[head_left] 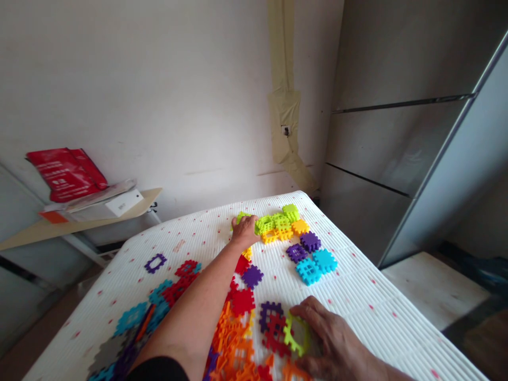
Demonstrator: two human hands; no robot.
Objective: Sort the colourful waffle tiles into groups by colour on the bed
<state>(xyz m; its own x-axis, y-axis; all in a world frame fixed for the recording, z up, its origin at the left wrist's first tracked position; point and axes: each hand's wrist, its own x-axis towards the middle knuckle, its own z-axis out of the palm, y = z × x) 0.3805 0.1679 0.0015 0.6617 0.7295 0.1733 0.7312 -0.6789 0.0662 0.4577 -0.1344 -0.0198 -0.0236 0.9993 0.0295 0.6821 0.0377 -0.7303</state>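
Observation:
Out at the far side of the table, my left hand [244,230] has its fingers curled over a lime-green notched building block [242,216]; its fingertips are partly hidden. Close to me, my right hand [331,338] holds a lime-green open-frame block [294,334] between thumb and fingers. This frame lies partly over a red block [275,334], beside a purple frame block [271,313]. Right of my left hand lie joined-looking lime-green blocks [273,224] and yellow blocks [277,235]. A purple solid block [252,277] rests by my left forearm.
Purple blocks [310,242] and light-blue blocks [324,260] sit right of centre. A pile of orange pieces [234,338] lies nearest me. Left of my forearm are blue blocks [133,317] and a purple frame [155,263]. A steel cabinet [377,153] stands right.

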